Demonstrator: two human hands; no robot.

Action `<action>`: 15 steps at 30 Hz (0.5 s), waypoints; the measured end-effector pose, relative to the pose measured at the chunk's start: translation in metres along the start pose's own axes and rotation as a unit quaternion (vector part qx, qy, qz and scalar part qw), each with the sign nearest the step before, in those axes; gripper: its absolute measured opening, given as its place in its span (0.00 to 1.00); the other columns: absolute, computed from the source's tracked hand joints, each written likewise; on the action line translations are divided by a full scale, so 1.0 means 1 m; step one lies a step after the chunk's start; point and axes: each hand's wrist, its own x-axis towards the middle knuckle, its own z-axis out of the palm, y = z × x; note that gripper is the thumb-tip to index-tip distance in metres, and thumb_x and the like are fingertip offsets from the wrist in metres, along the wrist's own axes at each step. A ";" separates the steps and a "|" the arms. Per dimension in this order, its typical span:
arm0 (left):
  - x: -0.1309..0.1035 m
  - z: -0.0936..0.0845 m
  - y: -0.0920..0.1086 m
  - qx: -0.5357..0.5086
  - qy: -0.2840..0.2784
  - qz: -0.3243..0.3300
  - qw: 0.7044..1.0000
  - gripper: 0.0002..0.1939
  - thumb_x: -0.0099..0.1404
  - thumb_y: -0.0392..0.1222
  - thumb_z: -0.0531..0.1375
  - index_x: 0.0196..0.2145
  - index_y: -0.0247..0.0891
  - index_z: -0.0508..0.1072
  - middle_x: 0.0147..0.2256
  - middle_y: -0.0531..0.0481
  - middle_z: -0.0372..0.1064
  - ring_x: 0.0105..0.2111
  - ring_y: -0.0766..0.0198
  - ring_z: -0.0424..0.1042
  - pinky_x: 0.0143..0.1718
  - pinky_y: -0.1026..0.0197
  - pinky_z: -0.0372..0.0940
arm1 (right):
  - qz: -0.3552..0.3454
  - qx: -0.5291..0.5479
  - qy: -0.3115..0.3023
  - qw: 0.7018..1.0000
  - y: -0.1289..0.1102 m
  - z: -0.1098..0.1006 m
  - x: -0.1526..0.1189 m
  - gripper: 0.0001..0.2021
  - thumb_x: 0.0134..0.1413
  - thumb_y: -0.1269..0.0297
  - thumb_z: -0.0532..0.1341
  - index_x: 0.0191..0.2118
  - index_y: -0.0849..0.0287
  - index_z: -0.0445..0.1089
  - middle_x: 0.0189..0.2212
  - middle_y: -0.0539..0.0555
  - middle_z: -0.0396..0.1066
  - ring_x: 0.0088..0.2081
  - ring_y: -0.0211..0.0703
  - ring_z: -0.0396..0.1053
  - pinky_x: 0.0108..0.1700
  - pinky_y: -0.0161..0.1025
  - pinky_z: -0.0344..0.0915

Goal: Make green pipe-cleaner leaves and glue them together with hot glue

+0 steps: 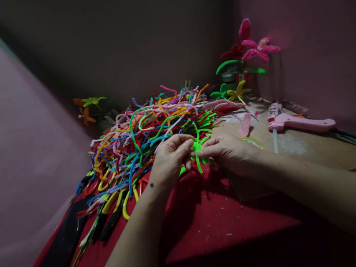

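Between my two hands is a bundle of bright green pipe cleaners [198,147], with several ends sticking out above and below. My left hand [176,152] pinches it from the left, thumb and fingers closed. From the right, my right hand [227,152] grips the same bundle between thumb and forefinger. My fingers cover part of it, so how the stems join is hidden. Just behind my hands lies a large heap of multicoloured pipe cleaners [155,127].
A pink glue gun [303,122] rests on a brown board [312,154] at the right. Pink pipe-cleaner flowers [260,50] stand at the back right. Yellow-and-black handled pliers [114,211] and a black strip [61,243] lie left on the red cloth [212,226].
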 end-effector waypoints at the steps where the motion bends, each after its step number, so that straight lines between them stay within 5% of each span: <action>1: 0.000 -0.001 0.001 0.001 0.000 0.021 1.000 0.09 0.55 0.41 0.58 0.35 0.37 0.69 0.20 0.57 0.63 0.14 0.74 0.59 0.16 0.70 0.54 | -0.006 0.027 0.009 1.000 0.000 -0.001 0.001 0.09 0.36 0.68 0.63 0.17 0.62 0.62 0.12 0.44 0.56 0.14 0.30 0.52 0.18 0.33 0.46; 7: -0.005 -0.002 0.006 0.097 -0.049 0.082 0.991 0.07 0.55 0.34 0.57 0.32 0.37 0.72 0.22 0.56 0.62 0.21 0.72 0.61 0.25 0.68 0.58 | -0.047 0.142 0.053 0.987 -0.008 -0.004 0.005 0.08 0.33 0.71 0.63 0.18 0.62 0.61 0.15 0.44 0.57 0.16 0.29 0.52 0.18 0.32 0.47; 15: -0.005 -0.003 0.004 0.148 -0.059 0.156 0.975 0.05 0.56 0.37 0.58 0.29 0.37 0.75 0.27 0.49 0.68 0.27 0.67 0.66 0.31 0.66 0.61 | -0.001 0.164 0.050 0.985 -0.006 -0.003 0.004 0.08 0.32 0.72 0.64 0.21 0.62 0.63 0.18 0.44 0.59 0.19 0.30 0.53 0.19 0.32 0.48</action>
